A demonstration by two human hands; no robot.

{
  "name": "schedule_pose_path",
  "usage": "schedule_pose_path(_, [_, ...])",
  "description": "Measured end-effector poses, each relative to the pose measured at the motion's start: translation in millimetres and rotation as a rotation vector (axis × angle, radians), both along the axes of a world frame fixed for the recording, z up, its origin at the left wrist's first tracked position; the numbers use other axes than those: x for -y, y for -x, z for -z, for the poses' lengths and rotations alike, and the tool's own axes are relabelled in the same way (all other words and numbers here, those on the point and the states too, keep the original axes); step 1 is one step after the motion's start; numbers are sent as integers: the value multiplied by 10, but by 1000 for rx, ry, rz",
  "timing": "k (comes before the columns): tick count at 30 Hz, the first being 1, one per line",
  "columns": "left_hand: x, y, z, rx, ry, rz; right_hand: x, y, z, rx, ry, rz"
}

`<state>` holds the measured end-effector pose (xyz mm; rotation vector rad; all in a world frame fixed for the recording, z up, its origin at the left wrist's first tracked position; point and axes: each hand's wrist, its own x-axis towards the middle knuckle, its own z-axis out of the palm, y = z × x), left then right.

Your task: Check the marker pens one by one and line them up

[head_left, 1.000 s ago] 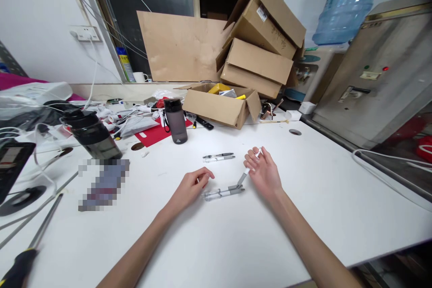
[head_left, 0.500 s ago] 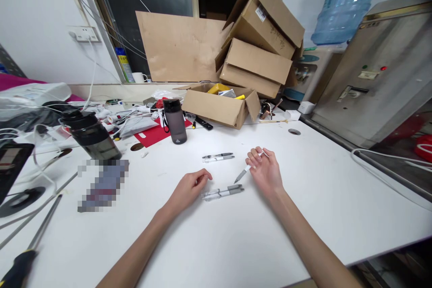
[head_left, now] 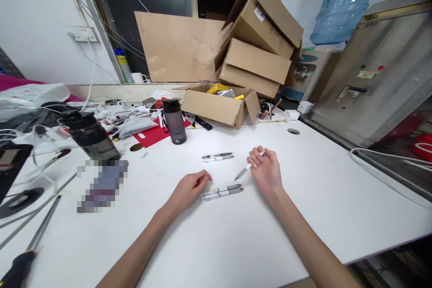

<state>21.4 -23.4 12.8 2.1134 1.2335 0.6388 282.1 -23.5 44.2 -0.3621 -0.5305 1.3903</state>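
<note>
Grey pen (head_left: 243,171) sits pinched in the fingers of the right hand (head_left: 266,172), tilted with its tip pointing down and left, just above the white tabletop (head_left: 236,243). The heel of that hand rests on the surface. The left hand (head_left: 189,189) lies on the tabletop with its fingers curled in; whether it holds anything cannot be told. Just beside its fingertips, between the hands, two pens (head_left: 222,191) lie side by side. A second pair of pens (head_left: 218,157) lies a little farther back. Beyond them stand a dark bottle (head_left: 174,121) and an open cardboard box (head_left: 219,107)
</note>
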Motion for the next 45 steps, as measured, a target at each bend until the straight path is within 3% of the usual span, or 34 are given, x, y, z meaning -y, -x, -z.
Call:
schedule_pose_path(9, [10, -5, -28, -37, -9, -7, 1, -15, 19, -149, -28, -22])
schedule_pose_path(29, [5, 9, 1, -22, -1, 3, 21, -27, 3, 13, -41, 41])
schedule_pose_path(34, [4, 0, 9, 11, 18, 8, -20, 8, 50, 196, -57, 150])
schedule_pose_path(39, [-4, -10, 15, 92, 40, 23, -36, 99, 126, 570, -98, 331])
schedule_pose_path(42, [-5, -26, -12, 150, 48, 26, 32, 135, 110, 844, -181, 308])
schedule_pose_path(45, [15, -56, -71, 221, 56, 44, 120, 168, 79, 1153, -258, 172])
